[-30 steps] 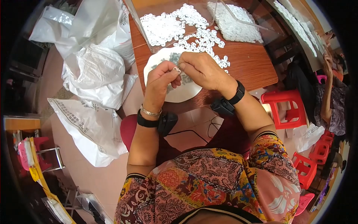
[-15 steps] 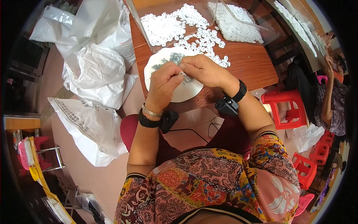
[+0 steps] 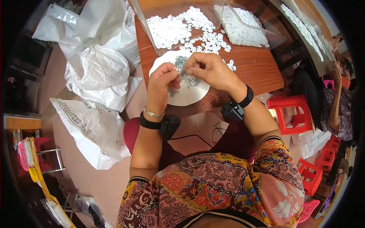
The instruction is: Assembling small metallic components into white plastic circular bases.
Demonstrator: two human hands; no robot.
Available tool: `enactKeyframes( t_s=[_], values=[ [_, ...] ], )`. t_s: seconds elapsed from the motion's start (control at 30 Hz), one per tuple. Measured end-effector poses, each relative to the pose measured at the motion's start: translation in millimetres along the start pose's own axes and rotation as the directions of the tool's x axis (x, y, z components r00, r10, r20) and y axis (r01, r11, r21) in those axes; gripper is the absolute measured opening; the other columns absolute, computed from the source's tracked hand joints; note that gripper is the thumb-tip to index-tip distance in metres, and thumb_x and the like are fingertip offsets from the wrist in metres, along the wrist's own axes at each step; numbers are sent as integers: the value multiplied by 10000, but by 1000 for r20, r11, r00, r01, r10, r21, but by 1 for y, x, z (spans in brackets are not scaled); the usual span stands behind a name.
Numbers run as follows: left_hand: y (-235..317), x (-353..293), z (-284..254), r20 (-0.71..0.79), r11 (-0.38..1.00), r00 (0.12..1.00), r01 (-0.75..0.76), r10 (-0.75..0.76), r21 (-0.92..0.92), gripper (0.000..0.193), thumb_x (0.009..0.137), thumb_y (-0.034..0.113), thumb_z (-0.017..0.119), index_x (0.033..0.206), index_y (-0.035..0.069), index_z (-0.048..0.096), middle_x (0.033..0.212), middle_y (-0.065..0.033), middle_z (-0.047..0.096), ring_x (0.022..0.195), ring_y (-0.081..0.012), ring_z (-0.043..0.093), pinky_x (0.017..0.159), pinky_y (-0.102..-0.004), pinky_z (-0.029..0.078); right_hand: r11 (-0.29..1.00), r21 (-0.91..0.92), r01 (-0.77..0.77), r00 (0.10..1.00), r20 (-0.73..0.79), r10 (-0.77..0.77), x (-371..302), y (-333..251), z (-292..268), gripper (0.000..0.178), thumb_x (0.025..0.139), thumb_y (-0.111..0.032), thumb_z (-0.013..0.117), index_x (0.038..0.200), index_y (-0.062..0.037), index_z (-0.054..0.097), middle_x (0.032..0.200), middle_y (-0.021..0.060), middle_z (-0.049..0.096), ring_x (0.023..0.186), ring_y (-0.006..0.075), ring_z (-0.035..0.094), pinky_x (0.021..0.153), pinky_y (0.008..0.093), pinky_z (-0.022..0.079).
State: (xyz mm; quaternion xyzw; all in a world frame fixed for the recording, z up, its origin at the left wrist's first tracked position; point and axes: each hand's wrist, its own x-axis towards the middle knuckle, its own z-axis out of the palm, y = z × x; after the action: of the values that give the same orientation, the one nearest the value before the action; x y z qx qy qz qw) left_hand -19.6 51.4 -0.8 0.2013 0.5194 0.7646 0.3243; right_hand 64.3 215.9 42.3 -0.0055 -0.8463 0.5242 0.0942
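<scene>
Over a round white plate (image 3: 189,99), my left hand (image 3: 161,81) pinches a small white plastic piece (image 3: 176,69) between thumb and fingers. My right hand (image 3: 213,71) is just to its right, thumb and index finger closed together. Whatever is between those fingertips is too small to make out. Small grey pieces (image 3: 193,81) lie heaped on the plate below both hands. Beyond the plate, many small white oval plastic pieces (image 3: 167,32) are piled and scattered on the brown wooden table (image 3: 258,68).
Clear-walled partitions stand around the piles, with more white pieces (image 3: 243,28) at the back right. Large white sacks (image 3: 97,76) slump on the floor at left. A red stool (image 3: 291,110) stands to the right, near another person (image 3: 336,110).
My hands have drawn slightly apart from where they met over the plate. More grey pieces on the plate show between them, and the left hand has turned a little.
</scene>
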Motion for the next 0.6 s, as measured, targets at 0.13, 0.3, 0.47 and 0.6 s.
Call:
enactKeyframes(
  t_s=[0.13, 0.3, 0.47, 0.6],
  values=[
    [-5, 3, -6, -23, 948, 998, -43, 53, 314, 109, 863, 137, 530, 824, 46, 577, 709, 1, 566, 601, -63, 486, 534, -197, 369, 999, -45, 10, 999, -52, -12, 1, 4, -4, 91, 820, -105, 622, 853, -20, 627, 651, 51, 569, 607, 114, 527, 572, 277, 441],
    [-6, 1, 3, -4, 941, 996, -88, 95, 327, 147, 842, 151, 536, 791, 16, 564, 654, -7, 538, 573, -76, 470, 534, -233, 391, 919, -365, 150, 985, -23, -170, -1, 3, -5, 61, 805, -48, 610, 851, -8, 614, 674, 60, 568, 614, 132, 531, 580, 264, 428],
    [-5, -2, 7, 40, 955, 998, -57, 47, 293, 144, 859, 162, 528, 788, 38, 548, 656, 6, 536, 590, -60, 477, 536, -213, 378, 956, -266, 124, 992, 59, -112, -2, 0, -2, 61, 806, -53, 616, 837, -1, 615, 701, 53, 580, 650, 110, 532, 594, 251, 426],
    [-4, -4, 14, 10, 956, 995, -100, 101, 277, 180, 843, 157, 532, 752, 1, 528, 597, -12, 514, 553, -74, 466, 514, -238, 380, 995, 93, 27, 1000, -17, -26, 0, 9, -5, 110, 834, -119, 633, 845, -10, 629, 661, -30, 552, 615, 54, 457, 556, 219, 393]
  ],
)
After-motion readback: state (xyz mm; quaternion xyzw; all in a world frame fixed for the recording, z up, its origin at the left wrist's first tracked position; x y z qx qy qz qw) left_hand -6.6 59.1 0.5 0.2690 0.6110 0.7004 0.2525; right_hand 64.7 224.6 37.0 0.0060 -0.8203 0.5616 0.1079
